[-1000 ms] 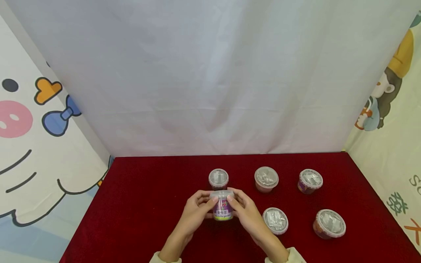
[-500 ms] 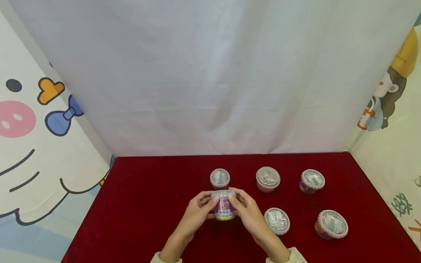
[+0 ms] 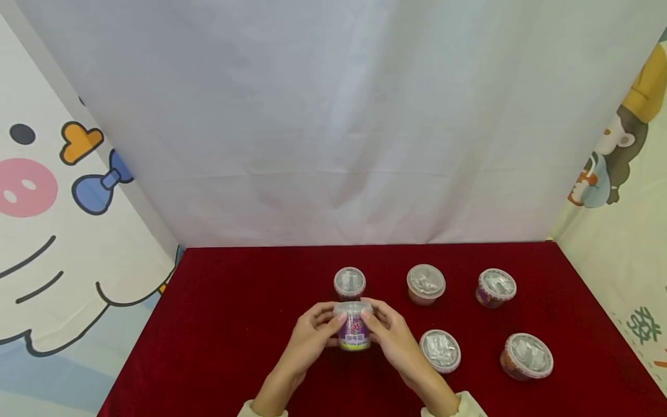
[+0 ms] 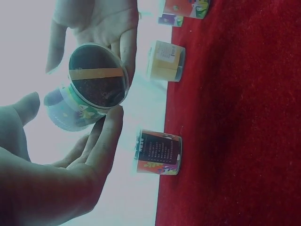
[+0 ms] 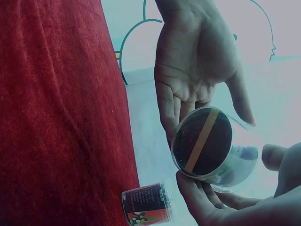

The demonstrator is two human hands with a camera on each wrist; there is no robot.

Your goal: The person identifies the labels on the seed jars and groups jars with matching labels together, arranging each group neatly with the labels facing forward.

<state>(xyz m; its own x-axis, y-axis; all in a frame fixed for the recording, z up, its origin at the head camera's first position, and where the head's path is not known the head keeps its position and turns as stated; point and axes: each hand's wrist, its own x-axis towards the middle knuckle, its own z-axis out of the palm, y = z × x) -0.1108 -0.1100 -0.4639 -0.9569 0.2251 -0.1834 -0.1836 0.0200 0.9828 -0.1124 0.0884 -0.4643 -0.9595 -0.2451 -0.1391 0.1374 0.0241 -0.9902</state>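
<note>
A small plastic tub [image 3: 355,333] with a clear lid and a purple flower label is held upright above the red table. My left hand [image 3: 312,333] grips its left side, thumb on the front near the lid and fingers behind. On the other side my right hand [image 3: 388,333] grips it the same way. From below, the left wrist view shows the tub's dark base [image 4: 94,89] crossed by a tan strip. Both hands' fingertips meet the tub's rim in the right wrist view, around the same dark base [image 5: 197,141].
Behind the held tub stands another lidded tub [image 3: 350,280]. Farther right are a pale tub [image 3: 424,284], a purple tub [image 3: 495,288], a front tub [image 3: 440,350] and an orange tub [image 3: 525,356]. A white curtain [image 3: 333,145] closes off the table's back edge.
The head view has shifted slightly, so the tubs on the table appear a little farther right. Both hands keep their hold on the tub at nearly the same spot.
</note>
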